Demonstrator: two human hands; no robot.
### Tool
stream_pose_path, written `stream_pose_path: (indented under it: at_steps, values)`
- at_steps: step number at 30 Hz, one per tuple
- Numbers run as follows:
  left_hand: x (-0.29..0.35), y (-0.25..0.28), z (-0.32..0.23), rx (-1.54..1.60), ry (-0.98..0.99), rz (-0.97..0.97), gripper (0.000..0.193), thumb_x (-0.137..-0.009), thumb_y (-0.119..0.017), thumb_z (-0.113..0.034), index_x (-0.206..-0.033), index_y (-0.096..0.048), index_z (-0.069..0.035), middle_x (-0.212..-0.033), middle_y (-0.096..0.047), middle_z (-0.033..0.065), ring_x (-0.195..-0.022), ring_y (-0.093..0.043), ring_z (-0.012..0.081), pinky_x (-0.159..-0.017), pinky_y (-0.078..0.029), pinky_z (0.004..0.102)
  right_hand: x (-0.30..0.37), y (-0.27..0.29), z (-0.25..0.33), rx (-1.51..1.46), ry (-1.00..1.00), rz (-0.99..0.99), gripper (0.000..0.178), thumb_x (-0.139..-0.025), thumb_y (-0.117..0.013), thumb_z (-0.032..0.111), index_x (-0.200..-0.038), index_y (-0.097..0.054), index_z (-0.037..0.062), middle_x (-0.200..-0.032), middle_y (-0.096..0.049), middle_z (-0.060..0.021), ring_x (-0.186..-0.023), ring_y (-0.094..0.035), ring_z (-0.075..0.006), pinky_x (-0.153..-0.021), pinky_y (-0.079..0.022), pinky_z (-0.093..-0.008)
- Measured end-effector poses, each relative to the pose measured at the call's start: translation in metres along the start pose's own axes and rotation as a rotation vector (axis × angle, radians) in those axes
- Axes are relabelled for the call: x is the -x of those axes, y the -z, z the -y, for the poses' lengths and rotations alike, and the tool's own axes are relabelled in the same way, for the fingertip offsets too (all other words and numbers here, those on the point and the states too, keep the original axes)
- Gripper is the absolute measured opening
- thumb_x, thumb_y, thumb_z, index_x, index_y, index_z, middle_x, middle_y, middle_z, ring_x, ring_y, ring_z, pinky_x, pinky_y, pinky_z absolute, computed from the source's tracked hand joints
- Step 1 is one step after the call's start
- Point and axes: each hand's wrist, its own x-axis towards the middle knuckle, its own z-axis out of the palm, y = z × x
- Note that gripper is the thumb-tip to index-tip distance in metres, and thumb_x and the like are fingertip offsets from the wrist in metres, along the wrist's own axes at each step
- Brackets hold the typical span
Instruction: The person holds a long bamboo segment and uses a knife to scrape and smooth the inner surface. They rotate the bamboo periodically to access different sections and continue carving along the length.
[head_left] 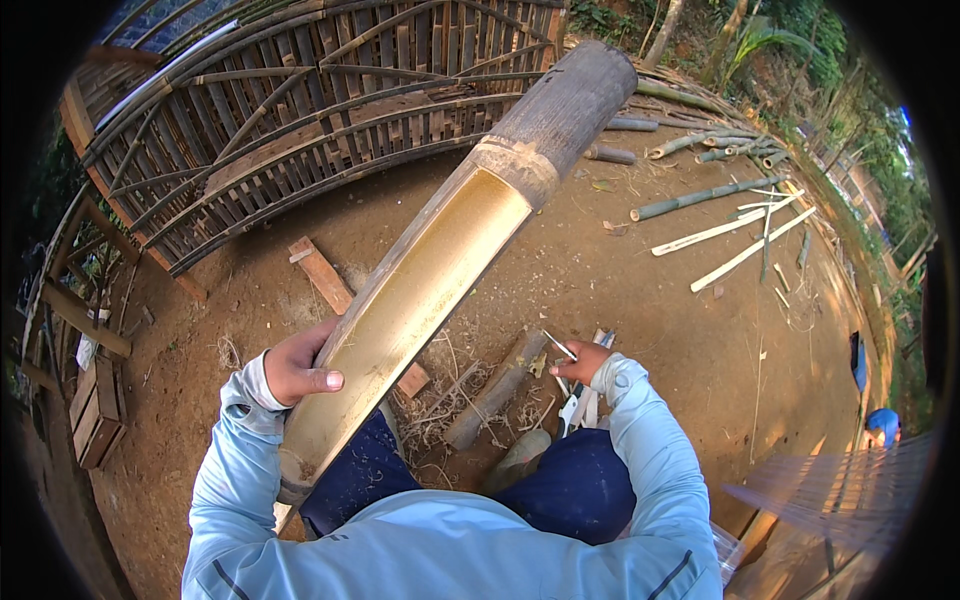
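Observation:
A thick bamboo tube [420, 285] lies slantwise across my lap and reaches up to the far right. One side is cut away between two nodes, baring the pale hollow inside. My left hand [302, 368] grips its near left edge, with the thumb over the rim of the opening. To the right of the tube, my right hand [583, 365] is closed on a thin pale pointed tool [558, 344]; its exact kind is unclear. Just below that hand are a white-handled tool [568, 412] and some pale strips [592, 408], partly hidden by my knee.
A short bamboo log [497, 388] lies among shavings before my knees. A wooden block [322, 275] rests beyond the tube. Bamboo poles [700, 200] and split strips [755, 245] lie at the far right. A slatted bamboo bench [330, 130] stands far left, a wooden crate [97, 410] nearer.

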Motion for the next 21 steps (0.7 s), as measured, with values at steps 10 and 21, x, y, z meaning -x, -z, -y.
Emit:
stream_pose_path:
  at_steps: [10, 21]
  values:
    - [-0.001, 0.000, -0.002, 0.027, 0.005, 0.022, 0.102, -0.075, -0.077, -0.051, -0.146, -0.032, 0.007, -0.137, -0.048, 0.0217, -0.129, -0.044, 0.0300, -0.110, -0.031, 0.0396, -0.001, -0.004, -0.008, -0.030, 0.068, -0.064, 0.065, -0.081, -0.071, 0.054, -0.115, -0.058, -0.0009, -0.103, -0.069, -0.0192, -0.097, -0.065, -0.0350, -0.086, -0.049, -0.0411]
    - [-0.001, 0.002, 0.004, 0.013, 0.019, 0.005, 0.104, -0.071, -0.079, -0.053, -0.145, -0.035, 0.006, -0.134, -0.051, 0.0174, -0.124, -0.047, 0.0248, -0.107, -0.034, 0.0361, 0.003, 0.000, -0.001, -0.064, 0.035, -0.020, 0.067, -0.081, -0.071, 0.052, -0.119, -0.056, -0.0010, -0.106, -0.070, -0.0168, -0.098, -0.066, -0.0321, -0.086, -0.049, -0.0398]
